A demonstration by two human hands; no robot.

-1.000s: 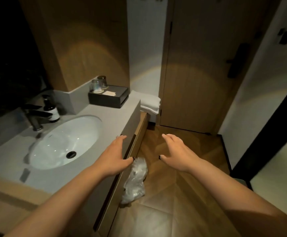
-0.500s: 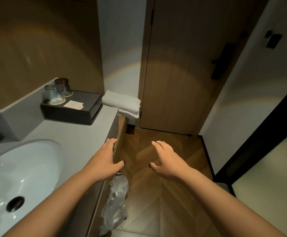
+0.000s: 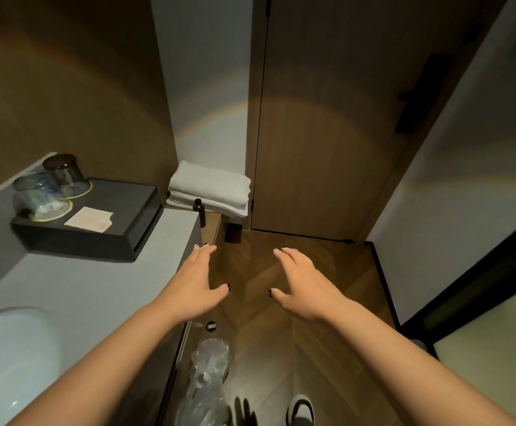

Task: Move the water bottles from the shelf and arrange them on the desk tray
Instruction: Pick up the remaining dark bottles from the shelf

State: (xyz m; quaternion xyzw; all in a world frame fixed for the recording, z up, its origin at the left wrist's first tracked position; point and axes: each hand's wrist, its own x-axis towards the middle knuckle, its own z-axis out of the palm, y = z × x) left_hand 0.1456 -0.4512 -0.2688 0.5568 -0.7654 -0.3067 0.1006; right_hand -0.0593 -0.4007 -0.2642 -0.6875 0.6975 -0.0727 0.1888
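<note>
Left hand [image 3: 193,282] and right hand [image 3: 304,282] both released, fingers extended, holding nothing. No water bottles identifiable; 1 small dark bottle [image 3: 199,212] stands beyond the counter's [image 3: 102,290] far edge. Judged light, rigid, smooth: grasp mid-body.

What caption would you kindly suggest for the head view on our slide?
Both hands, left hand and right hand, reach forward empty beside a vanity counter, toward folded towels.
</note>
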